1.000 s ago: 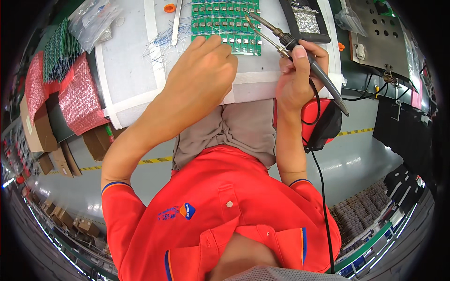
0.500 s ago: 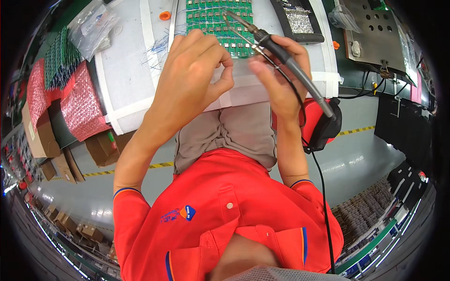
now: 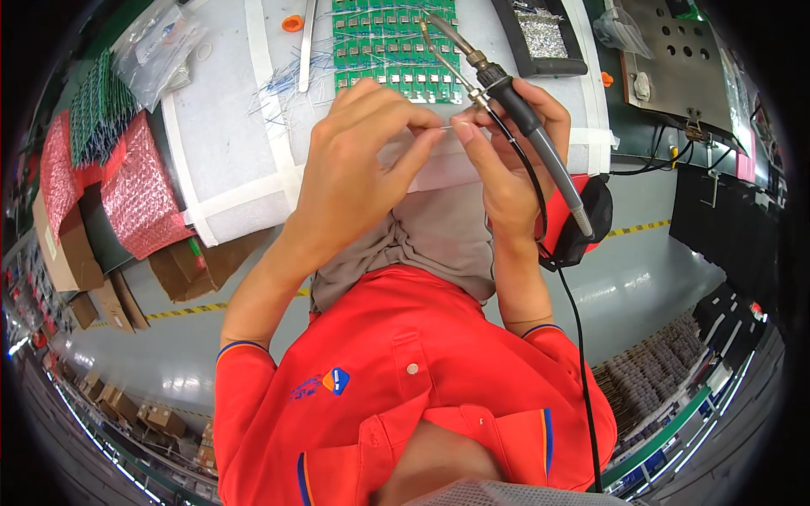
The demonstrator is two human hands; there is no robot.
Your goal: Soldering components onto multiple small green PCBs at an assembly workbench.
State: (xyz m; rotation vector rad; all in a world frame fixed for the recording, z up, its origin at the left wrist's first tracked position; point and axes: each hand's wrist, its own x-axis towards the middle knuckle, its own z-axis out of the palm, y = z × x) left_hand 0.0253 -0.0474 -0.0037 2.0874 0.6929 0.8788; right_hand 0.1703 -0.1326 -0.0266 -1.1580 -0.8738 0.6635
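My right hand (image 3: 510, 181) is closed round a soldering iron (image 3: 536, 131). A thin tube clamped alongside its shaft runs to the tip, which points up and left over a green circuit board panel (image 3: 396, 74). My left hand (image 3: 359, 156) pinches a thin wire (image 3: 447, 127) between thumb and forefinger. The wire's other end meets the thumb and fingertip of my right hand, just in front of the panel. Rows of small metal parts and thin blue wires cover the panel. Loose blue and white wires (image 3: 291, 82) lie left of it.
A flat silvery strip-like tool (image 3: 307, 46) lies left of the panel. At the right stands a black tray (image 3: 540, 38) of silvery bits. Clear plastic bags (image 3: 160, 51), stacked green boards (image 3: 101, 105) and pink bubble wrap (image 3: 143, 190) are at left. A black cable (image 3: 582, 371) hangs on the right.
My hands have come together, and the thin wire now spans their fingertips. The soldering iron has shifted slightly right. My left hand has moved right and down, uncovering the silvery tool's lower end.
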